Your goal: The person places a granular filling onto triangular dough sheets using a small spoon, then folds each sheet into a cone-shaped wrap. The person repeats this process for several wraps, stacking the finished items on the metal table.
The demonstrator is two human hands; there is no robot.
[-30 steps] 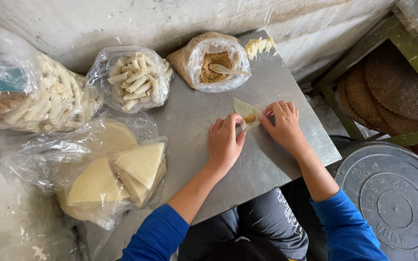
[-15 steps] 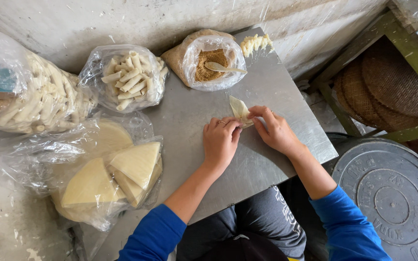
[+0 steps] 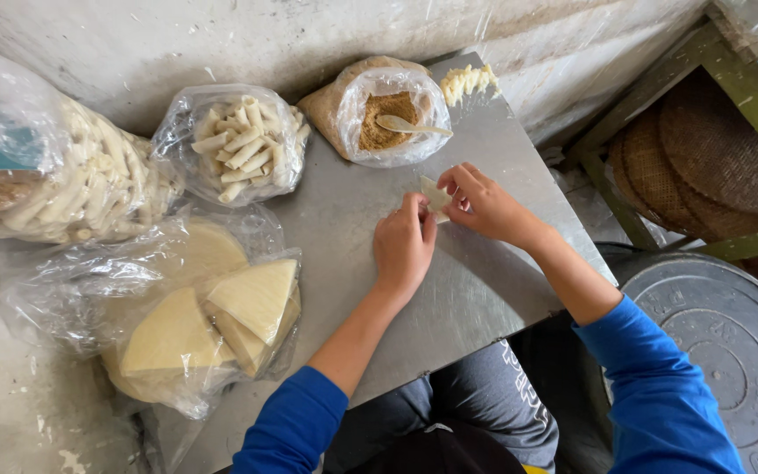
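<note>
Left hand: the left hand (image 3: 403, 248) lies palm down on the table (image 3: 484, 290); its fingertips press on the near edge of the pastry sheet (image 3: 434, 195), fingers close together.
Right hand: the right hand (image 3: 482, 204) pinches the other side of the same sheet between thumb and bent fingers, so both hands hold it.
Pastry sheet: a small pale piece, folded between the two hands, low on the grey metal table; most of it is hidden under the fingers.
Beyond the hands: a clear bag of brown crumbly filling (image 3: 388, 118) stands open, with a pale spoon (image 3: 407, 125) lying in it.
Far corner: a small heap of pale rolls (image 3: 469, 82) lies just past the filling bag.
Left of the left hand: a bag of finished rolls (image 3: 240, 145), and further out a bigger bag of the same rolls (image 3: 54, 184).
Near left: a plastic bag with triangular pastry sheets (image 3: 221, 320), stacked.
Right of the right hand: a round grey lid (image 3: 721, 329) beside the table, well apart from the hand.
</note>
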